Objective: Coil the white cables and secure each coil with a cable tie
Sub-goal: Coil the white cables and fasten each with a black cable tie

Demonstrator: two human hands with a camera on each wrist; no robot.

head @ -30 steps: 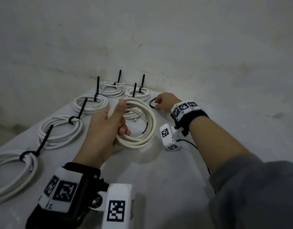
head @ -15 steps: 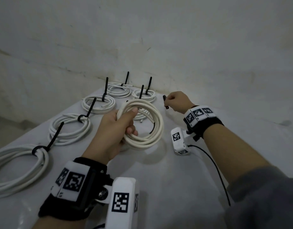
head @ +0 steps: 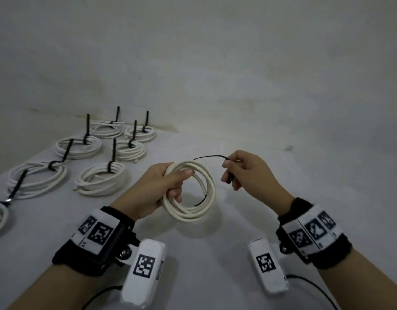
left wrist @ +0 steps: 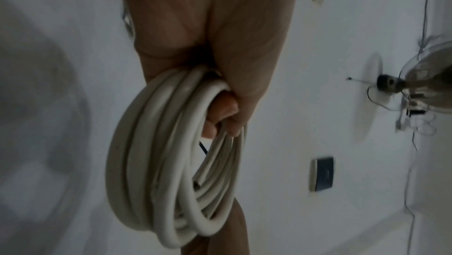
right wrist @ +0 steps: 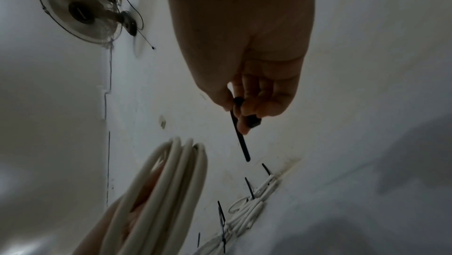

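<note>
Cable coil (head: 189, 193) hangs in the left hand (head: 164, 186), whose fingers curl through the loops and close round one side of the bundle, thumb pressed over the top strands. Nothing binds the turns yet, so a slackened grasp could let them spring apart and undo the coiling; a loose cable end with a dark tip inside the ring, just beyond those fingers, looks likeliest to slip free first.

Beside the coil, not touching it, the right hand (head: 249, 173) pinches a black cable tie (head: 212, 157) between thumb and fingertips, the other fingers tucked in. Its thin tail reaches toward the top of the coil, and a dark stub below the fingers is probably the tie's head, though the wrist view is too dim to be sure. Threading such a limp tail single-handed could miss some strands, or catch a left fingertip in the loop as it tightens.

Farther out from the left hand, well apart, tied coils (head: 101, 177) lie on the white table (head: 215, 253), each with a tie tail sticking up.
</note>
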